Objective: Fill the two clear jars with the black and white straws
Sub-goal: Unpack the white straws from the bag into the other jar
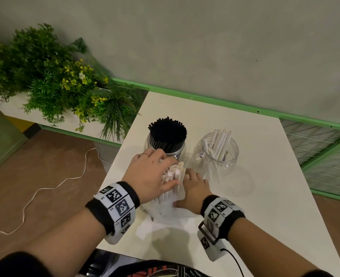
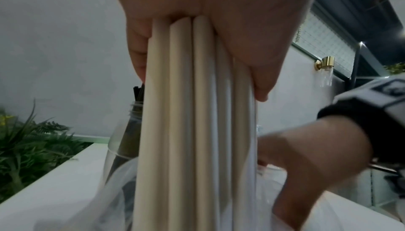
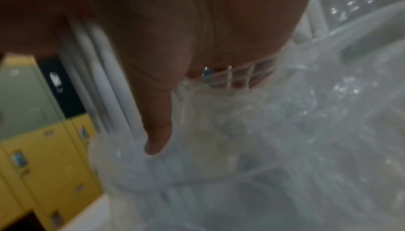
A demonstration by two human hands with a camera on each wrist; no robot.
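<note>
Your left hand is wrapped around a bunch of white straws, with fingers on one side and thumb on the other. The bunch stands upright, and its bottom end sits inside a clear plastic bag on the white table. Your right hand is low down beside the bunch, pressing on the bag. You can't tell from the blurry wrist view if its fingers are pinching the bag or just lying on it. Just behind your left hand stands a jar packed full of black straws. To its right stands the other jar, with only a few white straws leaning inside.
</note>
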